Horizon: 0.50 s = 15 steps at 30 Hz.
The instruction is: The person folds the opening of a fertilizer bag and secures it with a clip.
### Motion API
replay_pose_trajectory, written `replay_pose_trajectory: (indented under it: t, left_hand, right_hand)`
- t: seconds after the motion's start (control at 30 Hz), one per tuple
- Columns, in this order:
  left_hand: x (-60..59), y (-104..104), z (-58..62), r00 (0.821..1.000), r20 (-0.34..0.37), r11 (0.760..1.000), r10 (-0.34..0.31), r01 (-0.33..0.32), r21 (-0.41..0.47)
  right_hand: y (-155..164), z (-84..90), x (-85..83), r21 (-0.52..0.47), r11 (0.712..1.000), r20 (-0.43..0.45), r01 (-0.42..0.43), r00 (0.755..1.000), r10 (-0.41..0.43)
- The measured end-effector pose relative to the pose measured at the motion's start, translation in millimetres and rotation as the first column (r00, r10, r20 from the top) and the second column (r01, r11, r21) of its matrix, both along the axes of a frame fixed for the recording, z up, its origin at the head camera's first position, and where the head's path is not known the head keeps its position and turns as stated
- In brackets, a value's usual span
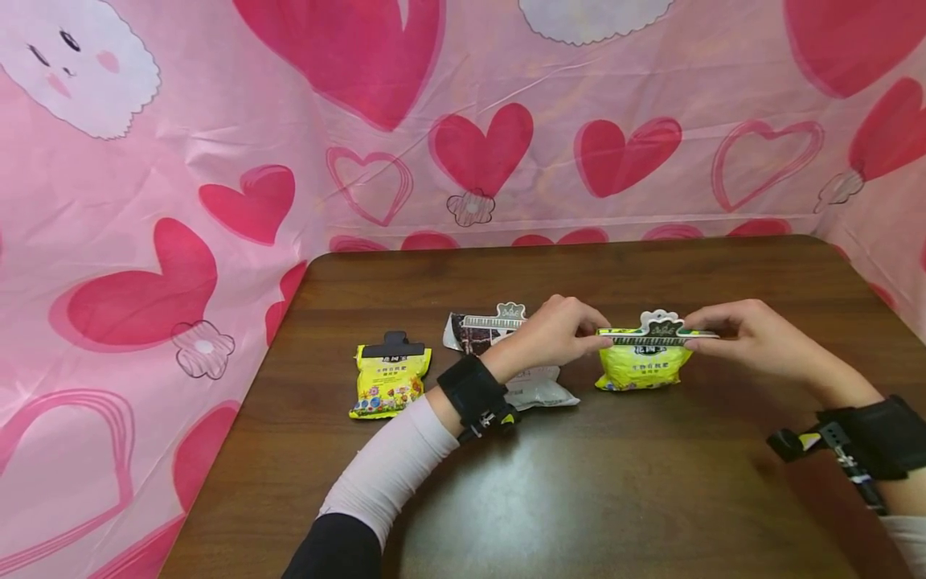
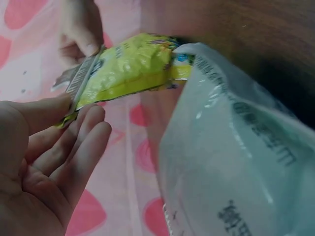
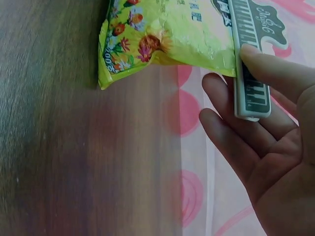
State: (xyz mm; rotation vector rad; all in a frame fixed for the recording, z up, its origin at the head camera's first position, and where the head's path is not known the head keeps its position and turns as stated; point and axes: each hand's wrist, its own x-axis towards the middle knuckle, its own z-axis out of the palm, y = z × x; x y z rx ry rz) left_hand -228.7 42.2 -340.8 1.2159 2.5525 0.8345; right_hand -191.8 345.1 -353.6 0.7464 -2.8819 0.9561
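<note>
A yellow bag (image 1: 640, 370) with flowers printed near its bottom stands at the right of the table, its top edge in a white bag clip (image 1: 661, 330) patterned with piano keys. My left hand (image 1: 553, 334) pinches the bag's top left corner by the clip's end. At the opposite side my right hand (image 1: 748, 334) grips the clip's protruding end, thumb in front and fingers behind. In the right wrist view the clip (image 3: 251, 69) lies along the bag's top edge. The left wrist view shows the left thumb against the clip's near end.
Left of the yellow bag lies a white bag (image 1: 538, 390), partly behind my left forearm. A dark bag (image 1: 477, 334) with another piano clip (image 1: 511, 312) sits behind it. Farther left is a second yellow bag (image 1: 391, 386) with a black clip (image 1: 393, 346). A pink heart-printed cloth (image 1: 550, 217) surrounds the table.
</note>
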Motion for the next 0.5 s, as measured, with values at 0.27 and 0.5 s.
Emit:
replay_pose_trajectory:
  t: [0.27, 0.5]
  left_hand:
    - [-4.5, 13, -5.3, 0.99, 0.135, 0.999, -0.034, 0.033, 0.008]
    - [-13.9, 21, -12.5, 0.968, 0.249, 1.0, 0.012, -0.011, -0.006]
  right_hand:
    - [15, -6.0, -3.4, -0.02, 0.998, 0.236, 0.064, 0.97, -0.058]
    - [19, -14.5, -10.6, -0.037, 0.996, 0.327, 0.081, 0.943, -0.065]
